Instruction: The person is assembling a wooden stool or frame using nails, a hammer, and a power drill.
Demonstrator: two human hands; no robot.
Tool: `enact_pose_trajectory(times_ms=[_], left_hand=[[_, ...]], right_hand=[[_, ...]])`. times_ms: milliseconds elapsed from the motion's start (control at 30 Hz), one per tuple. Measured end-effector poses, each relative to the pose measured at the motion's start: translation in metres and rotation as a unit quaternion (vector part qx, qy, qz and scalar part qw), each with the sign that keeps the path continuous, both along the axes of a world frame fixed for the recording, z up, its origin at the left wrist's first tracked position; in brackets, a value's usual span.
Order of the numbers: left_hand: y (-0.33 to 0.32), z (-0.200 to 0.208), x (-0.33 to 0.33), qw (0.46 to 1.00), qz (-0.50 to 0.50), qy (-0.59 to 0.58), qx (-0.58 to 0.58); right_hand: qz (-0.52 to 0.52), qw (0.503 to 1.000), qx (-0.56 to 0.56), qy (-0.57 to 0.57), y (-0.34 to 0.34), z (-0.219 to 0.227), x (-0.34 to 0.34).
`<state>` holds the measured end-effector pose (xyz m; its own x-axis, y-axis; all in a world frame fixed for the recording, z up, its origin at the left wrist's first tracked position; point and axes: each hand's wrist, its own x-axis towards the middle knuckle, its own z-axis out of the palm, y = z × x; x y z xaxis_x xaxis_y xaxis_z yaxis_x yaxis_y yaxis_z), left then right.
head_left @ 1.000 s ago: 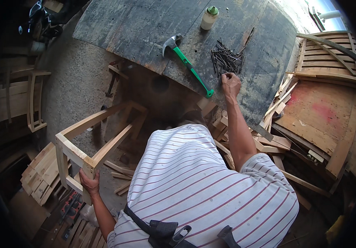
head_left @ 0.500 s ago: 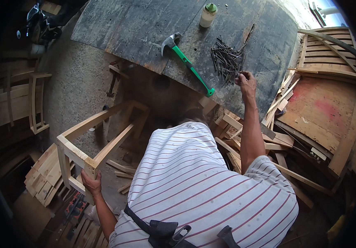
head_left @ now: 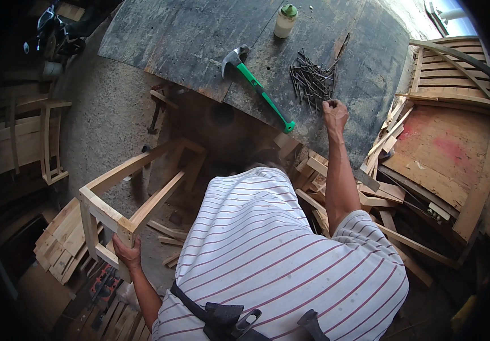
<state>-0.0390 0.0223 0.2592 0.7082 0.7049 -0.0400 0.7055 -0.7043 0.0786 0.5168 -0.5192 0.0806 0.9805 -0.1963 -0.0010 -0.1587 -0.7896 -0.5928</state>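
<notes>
My left hand (head_left: pixel 128 252) is wrapped round a corner post of a wooden frame (head_left: pixel 102 210), which stretches away beside me at the left. Over the dark worktable (head_left: pixel 185 40), my right hand (head_left: pixel 335 115) has its fingers pinched together at the near edge of a heap of nails (head_left: pixel 311 79). What lies between those fingertips, if anything, is too small to make out. A claw hammer (head_left: pixel 259 88) with a green and black handle lies left of the nails. Behind it stands a clear bottle (head_left: pixel 286 21) with a green cap and pale contents.
Wood offcuts (head_left: pixel 384 145) are piled beside the table's right edge, near a large wooden panel (head_left: pixel 438 153) with a red stain. Stacked boards (head_left: pixel 62 241) lie at the left. A motorbike (head_left: pixel 57 34) stands at the far left.
My right hand has shifted slightly left and turned at the nail heap, its fingers drawing closer together. The left hand and the wooden frame have stayed put.
</notes>
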Motion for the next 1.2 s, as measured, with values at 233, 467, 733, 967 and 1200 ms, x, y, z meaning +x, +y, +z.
enact_pose_trajectory(times_ms=[233,467,733,967,1200], left_hand=[[0.0,-0.001,0.0,1.0,0.004,0.006,0.012],[0.003,0.0,0.001,1.0,0.006,0.003,0.004],[0.002,-0.002,-0.002,1.0,-0.01,-0.006,0.011],[0.002,-0.002,-0.004,1.0,-0.002,0.007,0.015],[0.003,-0.001,-0.002,1.0,-0.011,0.006,0.018]], right_hand=[[-0.029,0.995,0.081,0.057,-0.031,0.021,0.01],[0.157,0.988,0.006,0.002,0.005,0.025,-0.006],[0.11,0.993,-0.021,0.023,0.017,0.004,0.002],[-0.021,0.864,0.391,0.316,-0.015,0.035,0.03],[0.042,0.868,0.357,0.342,-0.018,0.045,0.034]])
